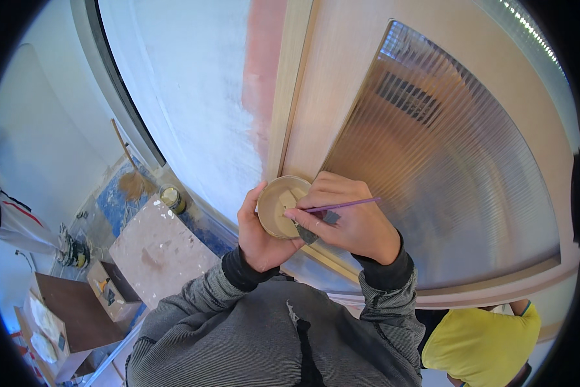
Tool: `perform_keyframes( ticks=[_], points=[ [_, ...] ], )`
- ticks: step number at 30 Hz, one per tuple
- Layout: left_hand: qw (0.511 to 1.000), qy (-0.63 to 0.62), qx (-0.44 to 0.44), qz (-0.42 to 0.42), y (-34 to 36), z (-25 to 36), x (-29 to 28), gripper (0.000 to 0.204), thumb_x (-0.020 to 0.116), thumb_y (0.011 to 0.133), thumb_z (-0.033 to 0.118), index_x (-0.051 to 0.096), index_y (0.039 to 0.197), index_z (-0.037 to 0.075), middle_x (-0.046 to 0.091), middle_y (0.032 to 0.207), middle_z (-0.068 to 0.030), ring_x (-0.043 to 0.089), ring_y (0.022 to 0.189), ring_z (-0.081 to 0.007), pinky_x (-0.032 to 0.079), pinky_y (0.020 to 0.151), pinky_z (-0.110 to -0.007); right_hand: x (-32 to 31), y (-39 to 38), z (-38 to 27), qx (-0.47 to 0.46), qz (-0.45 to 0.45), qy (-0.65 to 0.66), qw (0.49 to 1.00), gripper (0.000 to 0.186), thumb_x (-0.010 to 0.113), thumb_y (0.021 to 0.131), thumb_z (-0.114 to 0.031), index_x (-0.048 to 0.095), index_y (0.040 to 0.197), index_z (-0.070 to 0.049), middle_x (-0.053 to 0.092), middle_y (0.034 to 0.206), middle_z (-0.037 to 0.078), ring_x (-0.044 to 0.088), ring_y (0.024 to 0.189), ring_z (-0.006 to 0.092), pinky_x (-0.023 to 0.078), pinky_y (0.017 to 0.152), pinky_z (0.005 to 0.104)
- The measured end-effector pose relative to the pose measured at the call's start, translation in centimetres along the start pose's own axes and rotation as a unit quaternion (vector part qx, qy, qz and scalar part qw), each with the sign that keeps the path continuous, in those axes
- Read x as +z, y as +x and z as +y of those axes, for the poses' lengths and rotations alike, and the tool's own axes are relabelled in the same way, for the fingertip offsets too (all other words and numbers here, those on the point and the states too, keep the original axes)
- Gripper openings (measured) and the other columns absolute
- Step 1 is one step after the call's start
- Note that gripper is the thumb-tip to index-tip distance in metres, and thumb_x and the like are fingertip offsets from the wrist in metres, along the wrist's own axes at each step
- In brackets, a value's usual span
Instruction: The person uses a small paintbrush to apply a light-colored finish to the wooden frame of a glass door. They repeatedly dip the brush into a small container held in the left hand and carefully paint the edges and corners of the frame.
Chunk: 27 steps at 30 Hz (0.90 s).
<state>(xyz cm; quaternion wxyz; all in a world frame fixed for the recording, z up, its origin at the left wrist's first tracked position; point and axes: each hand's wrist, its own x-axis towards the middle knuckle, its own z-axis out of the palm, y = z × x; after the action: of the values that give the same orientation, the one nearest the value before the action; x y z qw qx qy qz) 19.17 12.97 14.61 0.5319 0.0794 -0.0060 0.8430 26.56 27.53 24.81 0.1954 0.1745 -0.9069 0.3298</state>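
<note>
My left hand [253, 235] holds a round, shallow beige bowl [272, 216] with pale beige contents, its fingers around the left side and underneath. My right hand [348, 222] pinches a thin purple-handled brush [368, 200], its lower end over or inside the bowl. A small dark grey item [308, 235] shows beneath my right fingers at the bowl's edge; I cannot make out what it is. Both hands are in front of a pale wood door frame [332, 77] with ribbed glass [445, 180], beside a white wall panel [180, 77] with a pink band [262, 71].
A paint-flecked board [161, 251], a tin [172, 200], a broom [136, 184] and wooden boxes [77, 309] sit at lower left. A person in pale trousers [25, 229] is at far left. Another person in yellow [477, 342] is below the door at right.
</note>
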Motion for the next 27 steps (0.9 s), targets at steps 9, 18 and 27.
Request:
perform_keyframes(
  ticks=[9,18,27],
  points=[
    [1.0,0.007,-0.001,0.01,-0.1,0.0,0.3,0.059,0.041,0.098,0.054,0.058,0.132,0.009,0.061,0.13,-0.0127,0.058,0.12,-0.0284,0.044,0.103,-0.048,-0.4,0.0,0.2,0.011,-0.018,0.025,0.999,0.012,0.076,0.085,-0.015,0.074,0.086,-0.003,0.063,0.072,0.009,0.058,0.066,0.0232,0.048,0.059,0.0327],
    [0.998,0.042,0.023,0.037,-0.2,-0.3,1.2,0.061,0.036,0.1,0.054,0.056,0.133,0.007,0.061,0.129,-0.0149,0.06,0.115,-0.0316,0.049,0.093,-0.05,-1.0,-1.1,0.2,-0.029,0.089,0.082,0.992,0.01,0.078,0.079,-0.001,0.074,0.088,0.0,0.069,0.077,0.009,0.066,0.068,0.0203,0.051,0.06,0.0301],
    [0.998,0.019,0.004,0.06,0.4,-0.5,1.9,0.066,0.036,0.098,0.058,0.055,0.134,0.005,0.057,0.133,-0.0188,0.058,0.115,-0.0342,0.048,0.09,-0.049,-2.2,-2.0,-0.6,-0.143,0.275,0.102,0.945,0.009,0.074,0.081,0.002,0.073,0.09,0.005,0.071,0.073,0.012,0.066,0.065,0.0221,0.054,0.064,0.0319]
  ],
)
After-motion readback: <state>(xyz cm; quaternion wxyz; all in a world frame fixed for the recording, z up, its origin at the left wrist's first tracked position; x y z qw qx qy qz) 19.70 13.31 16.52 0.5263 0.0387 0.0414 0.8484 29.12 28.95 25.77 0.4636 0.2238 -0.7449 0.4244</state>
